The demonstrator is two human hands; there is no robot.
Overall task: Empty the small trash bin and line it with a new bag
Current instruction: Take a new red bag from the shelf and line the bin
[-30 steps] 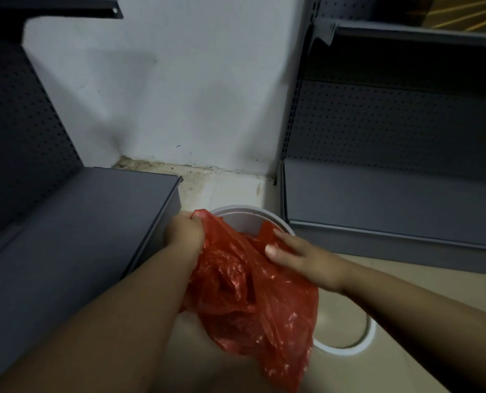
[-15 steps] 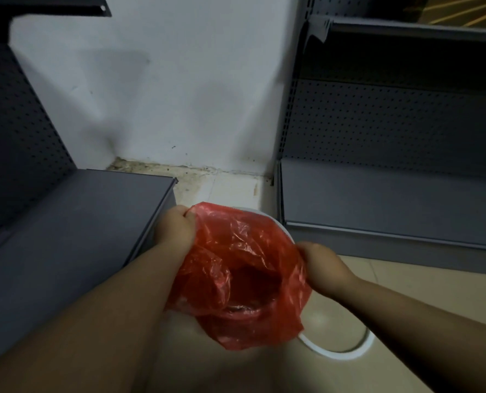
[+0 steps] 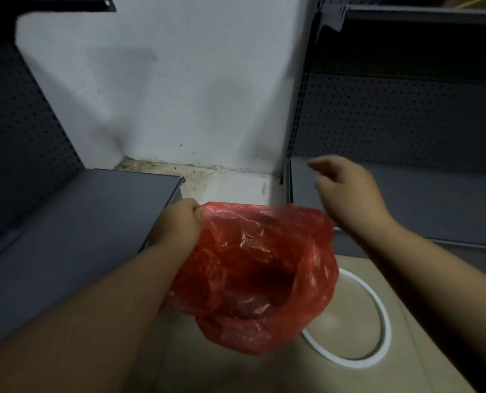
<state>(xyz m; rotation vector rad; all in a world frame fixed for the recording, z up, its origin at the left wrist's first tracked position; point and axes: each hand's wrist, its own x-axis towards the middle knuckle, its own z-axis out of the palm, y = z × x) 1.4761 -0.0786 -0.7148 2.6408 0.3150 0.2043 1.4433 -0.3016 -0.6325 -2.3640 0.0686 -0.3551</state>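
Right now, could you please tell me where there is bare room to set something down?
Bare: the left grey shelf, beside the left hand, and the floor strip between the wall and the red bag. Crowded: the bag at centre, the white ring to its right.

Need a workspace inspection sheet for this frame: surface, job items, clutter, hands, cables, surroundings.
Surface: beige tiled floor; grime along the foot of the wall.
Job's things: red bag is crumpled with its mouth open, held up by its rim. The bin is not visible, so it may be hidden by the bag. White ring lies flat on the floor, partly covered by the bag.
Clutter: nothing seen.
Hands: left hand grips the bag's rim, fingers curled. Right hand is raised clear of the bag, fingers loose, holding nothing, and blurred.
Cables: nothing seen.
Surroundings: grey left shelf unit and grey right shelf unit, both with perforated backs; white wall between them.
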